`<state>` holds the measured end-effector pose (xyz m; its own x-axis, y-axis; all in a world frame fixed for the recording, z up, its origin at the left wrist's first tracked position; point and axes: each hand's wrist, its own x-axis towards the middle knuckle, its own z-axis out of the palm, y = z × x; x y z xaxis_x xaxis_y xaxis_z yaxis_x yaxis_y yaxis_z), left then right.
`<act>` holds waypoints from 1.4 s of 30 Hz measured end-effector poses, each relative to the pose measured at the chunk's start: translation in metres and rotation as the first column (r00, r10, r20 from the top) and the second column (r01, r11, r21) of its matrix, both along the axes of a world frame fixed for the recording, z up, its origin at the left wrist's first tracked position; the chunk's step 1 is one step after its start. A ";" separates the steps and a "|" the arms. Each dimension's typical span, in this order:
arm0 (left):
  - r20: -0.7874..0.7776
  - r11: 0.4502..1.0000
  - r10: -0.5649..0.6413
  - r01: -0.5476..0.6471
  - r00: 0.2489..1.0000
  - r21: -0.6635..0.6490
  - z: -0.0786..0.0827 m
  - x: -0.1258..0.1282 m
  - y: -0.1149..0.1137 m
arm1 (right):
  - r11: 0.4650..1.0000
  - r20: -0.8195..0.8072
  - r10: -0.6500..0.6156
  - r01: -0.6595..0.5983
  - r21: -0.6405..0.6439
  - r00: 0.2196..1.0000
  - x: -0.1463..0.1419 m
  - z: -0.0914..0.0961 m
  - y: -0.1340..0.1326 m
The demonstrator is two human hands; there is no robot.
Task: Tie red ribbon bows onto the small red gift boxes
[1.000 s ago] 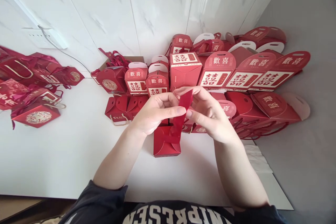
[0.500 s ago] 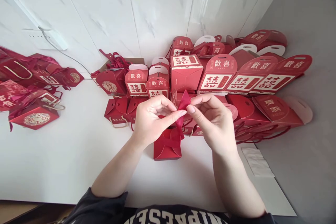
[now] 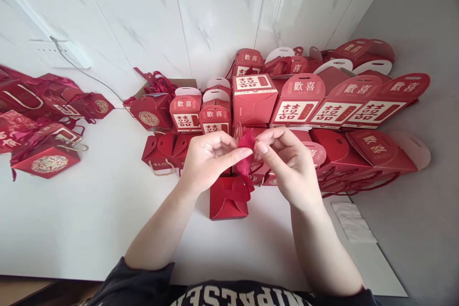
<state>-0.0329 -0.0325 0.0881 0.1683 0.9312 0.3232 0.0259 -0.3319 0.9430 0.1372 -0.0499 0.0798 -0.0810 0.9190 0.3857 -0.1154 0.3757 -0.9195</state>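
A small red gift box (image 3: 228, 205) sits on the white table in front of me, with a dark red ribbon (image 3: 244, 165) rising from its top. My left hand (image 3: 211, 158) pinches the ribbon between thumb and fingers, just above the box. On the other side, my right hand (image 3: 289, 162) is closed in a pinch at the ribbon's right edge. Its fingertips hide the exact spot they grip. Part of the ribbon hangs in a loose loop over the box's folded flaps.
Behind my hands, several red boxes (image 3: 297, 100) stand stacked against the tiled wall (image 3: 218, 9). More ribboned boxes (image 3: 53, 155) lie at the left, near a wall socket (image 3: 64, 55) with a cable. A white packet (image 3: 353, 221) lies at the right on the table (image 3: 107, 220).
The ribbon's upper tip, which pointed up between my fingertips, is now lower and flatter. My fingertips have moved slightly apart; the box has stayed in place.
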 end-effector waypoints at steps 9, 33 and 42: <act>-0.004 0.961 -0.265 0.265 0.964 0.083 -0.006 -0.022 -0.002 | 0.994 0.037 0.089 -0.091 0.057 0.995 0.002 0.009 -0.012; -0.337 0.915 -0.376 0.403 0.863 0.012 -0.110 -0.045 -0.013 | 0.979 0.020 -0.066 0.060 0.197 0.998 -0.018 0.017 -0.013; -0.410 0.812 -0.539 0.584 0.736 -0.017 -0.094 -0.054 -0.007 | 0.968 -0.026 0.003 0.004 0.253 1.000 -0.012 0.015 -0.008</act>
<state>-0.0867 -0.0393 -0.0055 0.7784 0.5918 0.2095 0.1478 -0.4972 0.8550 0.1248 -0.0580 0.0948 -0.0673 0.7915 0.6075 -0.1379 0.5957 -0.7913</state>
